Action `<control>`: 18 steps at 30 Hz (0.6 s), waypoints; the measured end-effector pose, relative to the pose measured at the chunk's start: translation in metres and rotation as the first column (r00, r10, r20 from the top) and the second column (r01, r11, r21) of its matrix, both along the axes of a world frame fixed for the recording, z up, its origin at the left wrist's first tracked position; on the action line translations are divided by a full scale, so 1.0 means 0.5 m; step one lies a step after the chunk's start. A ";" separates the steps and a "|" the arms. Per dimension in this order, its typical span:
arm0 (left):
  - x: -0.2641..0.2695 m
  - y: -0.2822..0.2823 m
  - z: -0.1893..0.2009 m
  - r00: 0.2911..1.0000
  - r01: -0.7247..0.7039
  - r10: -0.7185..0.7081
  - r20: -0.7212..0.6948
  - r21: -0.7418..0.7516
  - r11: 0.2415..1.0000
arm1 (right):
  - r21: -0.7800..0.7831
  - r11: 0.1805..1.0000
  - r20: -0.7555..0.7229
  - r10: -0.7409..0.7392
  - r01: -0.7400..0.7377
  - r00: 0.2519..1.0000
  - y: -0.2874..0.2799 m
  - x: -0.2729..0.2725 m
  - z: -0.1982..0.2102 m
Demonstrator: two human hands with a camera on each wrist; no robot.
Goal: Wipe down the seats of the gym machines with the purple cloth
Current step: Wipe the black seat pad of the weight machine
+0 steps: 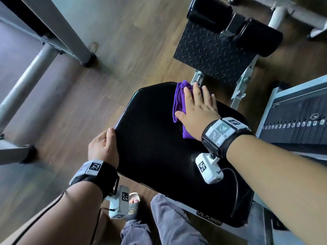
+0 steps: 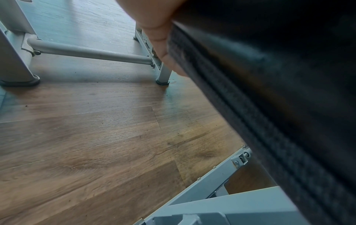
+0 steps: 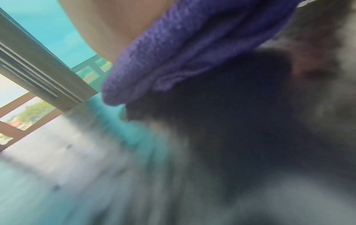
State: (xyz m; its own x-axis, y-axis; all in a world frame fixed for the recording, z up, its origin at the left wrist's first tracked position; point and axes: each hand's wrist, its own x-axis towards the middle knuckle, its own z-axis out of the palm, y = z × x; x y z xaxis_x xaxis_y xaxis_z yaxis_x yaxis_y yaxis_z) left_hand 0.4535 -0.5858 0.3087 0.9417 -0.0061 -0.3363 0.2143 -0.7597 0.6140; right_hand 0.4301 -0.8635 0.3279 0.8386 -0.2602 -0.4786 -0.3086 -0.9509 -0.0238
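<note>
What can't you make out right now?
- Left hand fingers under the seat: head view, hidden by the pad edge.
- Seat under the purple cloth and right hand: covered.
- Seat surface: right wrist view, blurred.
- Frame label: head view, partly unreadable.

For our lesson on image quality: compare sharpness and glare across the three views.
Head view: mostly sharp, edges bent by the wide lens, soft sheen on the black seat. Left wrist view: floor crisp, the seat edge and left hand close and soft. Right wrist view: heavy motion smear; only the purple cloth reads clearly.
</note>
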 end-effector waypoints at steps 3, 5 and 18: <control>0.002 -0.001 0.000 1.000 -0.007 0.007 0.001 0.004 1.000 | -0.002 0.991 0.065 0.135 -0.135 0.989 0.062 -0.108 0.022; 0.002 -0.002 -0.001 1.000 -0.013 0.013 0.002 0.002 1.000 | 0.054 0.952 0.067 0.297 -0.301 0.952 0.112 -0.197 0.036; -0.001 0.006 -0.012 0.999 -0.020 0.021 0.027 -0.030 0.999 | -0.011 0.945 0.024 0.328 -0.328 0.944 0.022 0.017 -0.005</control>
